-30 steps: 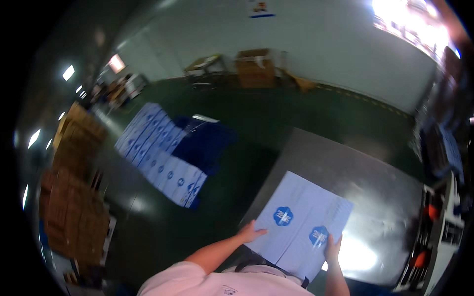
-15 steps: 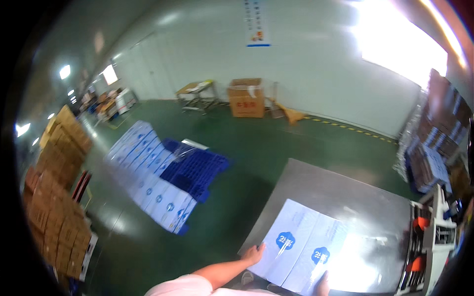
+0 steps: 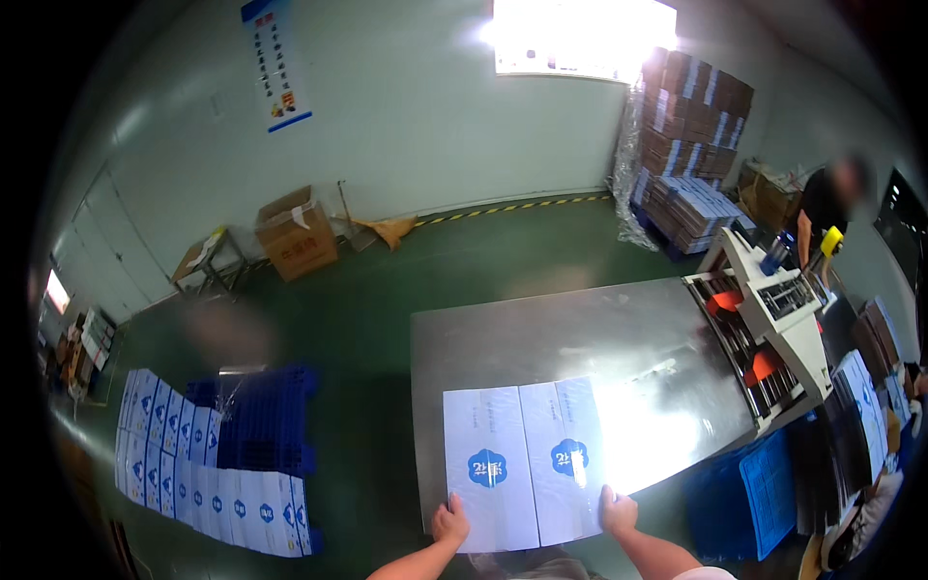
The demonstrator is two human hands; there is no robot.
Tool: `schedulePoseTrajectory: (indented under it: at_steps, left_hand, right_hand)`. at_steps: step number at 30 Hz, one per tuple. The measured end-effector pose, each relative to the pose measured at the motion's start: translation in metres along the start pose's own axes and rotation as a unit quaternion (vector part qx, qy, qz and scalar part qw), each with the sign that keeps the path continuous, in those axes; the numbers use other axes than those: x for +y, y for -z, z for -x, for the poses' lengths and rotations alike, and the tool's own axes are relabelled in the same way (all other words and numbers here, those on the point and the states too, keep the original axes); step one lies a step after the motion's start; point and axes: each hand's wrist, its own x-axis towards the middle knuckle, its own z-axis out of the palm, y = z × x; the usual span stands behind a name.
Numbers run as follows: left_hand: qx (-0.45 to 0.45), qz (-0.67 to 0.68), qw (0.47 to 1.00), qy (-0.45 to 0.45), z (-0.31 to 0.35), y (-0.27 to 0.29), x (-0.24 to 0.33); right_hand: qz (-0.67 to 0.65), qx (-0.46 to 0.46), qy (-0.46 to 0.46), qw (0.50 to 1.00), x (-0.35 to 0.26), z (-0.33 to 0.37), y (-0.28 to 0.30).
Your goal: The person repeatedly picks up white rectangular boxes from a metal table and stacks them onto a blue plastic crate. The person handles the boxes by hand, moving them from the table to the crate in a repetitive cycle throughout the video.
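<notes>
A white carton (image 3: pixel 523 464) with two blue emblems and a seam down its middle lies over the near edge of the metal table (image 3: pixel 561 329). My left hand (image 3: pixel 450 522) grips its left side near the close corner. On the opposite side my right hand (image 3: pixel 619 509) holds the carton, thumb up along the edge. The fingers under the box are hidden in part. Whether the carton's far part rests on the metal or hovers just over it, I cannot tell.
Left of the table, white cartons (image 3: pixel 242 503) stand on a blue pallet (image 3: pixel 261 420). A machine with rollers and orange parts (image 3: pixel 764 329) adjoins the table's right end, with a blue crate (image 3: pixel 749 498) below. A person (image 3: pixel 822 208) stands behind the machine.
My view has swung right toward the machine, and the person has come into sight. The carton now sits squarer to me, still between both hands, and my right hand shows more fully.
</notes>
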Motion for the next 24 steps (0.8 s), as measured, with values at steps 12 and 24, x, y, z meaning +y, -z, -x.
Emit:
schedulePoseTrajectory:
  at_steps: [12,24]
  left_hand:
    - [0.024,-0.012,0.999,-0.027,-0.003,-0.005,-0.002]
    - [0.052,-0.021,0.998,-0.037,-0.009,-0.018,-0.013]
  right_hand:
    - [-0.016,-0.006,-0.009,1.000,0.003,0.000,-0.001]
    - [-0.010,-0.007,-0.027,1.000,0.007,-0.002,-0.002]
